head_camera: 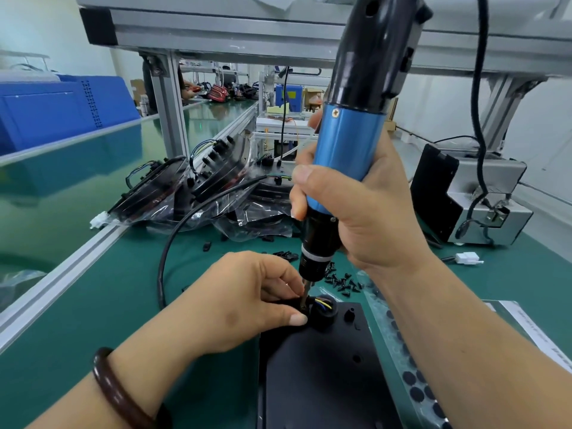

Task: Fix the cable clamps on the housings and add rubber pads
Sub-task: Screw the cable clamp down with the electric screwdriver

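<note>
Now my right hand (365, 205) is gripping the blue electric screwdriver (349, 144), its bit standing on the cable clamp (302, 305) my left hand (247, 292) is pinching against the black housing (325, 366) below; screws (343, 281) and a rubber pads sheet (414, 382) are lying beside my right wrist on the bench (108, 305).

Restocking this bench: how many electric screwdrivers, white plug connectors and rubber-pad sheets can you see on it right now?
Electric screwdriver: 1
White connectors: 2
Rubber-pad sheet: 1
Total: 4
</note>
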`<state>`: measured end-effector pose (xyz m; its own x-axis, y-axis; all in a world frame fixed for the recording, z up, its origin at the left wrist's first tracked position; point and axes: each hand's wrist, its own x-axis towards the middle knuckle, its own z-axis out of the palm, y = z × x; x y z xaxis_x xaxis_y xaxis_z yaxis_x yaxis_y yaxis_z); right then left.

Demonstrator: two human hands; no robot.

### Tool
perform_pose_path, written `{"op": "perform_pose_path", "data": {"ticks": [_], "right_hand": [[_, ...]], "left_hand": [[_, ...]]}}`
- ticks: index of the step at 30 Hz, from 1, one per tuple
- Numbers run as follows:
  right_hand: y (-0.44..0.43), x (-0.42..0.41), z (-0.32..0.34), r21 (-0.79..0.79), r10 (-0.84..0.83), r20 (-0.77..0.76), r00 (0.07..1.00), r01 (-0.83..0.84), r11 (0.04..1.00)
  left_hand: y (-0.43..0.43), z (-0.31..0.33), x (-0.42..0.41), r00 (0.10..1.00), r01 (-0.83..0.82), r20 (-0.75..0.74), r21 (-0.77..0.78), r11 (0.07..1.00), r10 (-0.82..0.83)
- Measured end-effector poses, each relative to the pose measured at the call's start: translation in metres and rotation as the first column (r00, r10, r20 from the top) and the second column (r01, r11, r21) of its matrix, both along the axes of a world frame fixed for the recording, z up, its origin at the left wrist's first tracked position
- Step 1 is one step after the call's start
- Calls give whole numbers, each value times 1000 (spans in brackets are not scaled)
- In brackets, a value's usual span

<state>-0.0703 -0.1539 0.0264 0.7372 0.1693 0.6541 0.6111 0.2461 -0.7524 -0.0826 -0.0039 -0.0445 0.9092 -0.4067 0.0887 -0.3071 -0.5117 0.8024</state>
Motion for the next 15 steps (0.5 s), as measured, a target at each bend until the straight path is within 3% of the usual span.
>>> {"op": "perform_pose_path", "data": {"ticks": [15], "right_hand": [[-2, -1, -5, 7, 123, 43, 991, -124, 992]], "left_hand": [[0, 6, -2, 999, 10, 37, 102, 995, -14]]}}
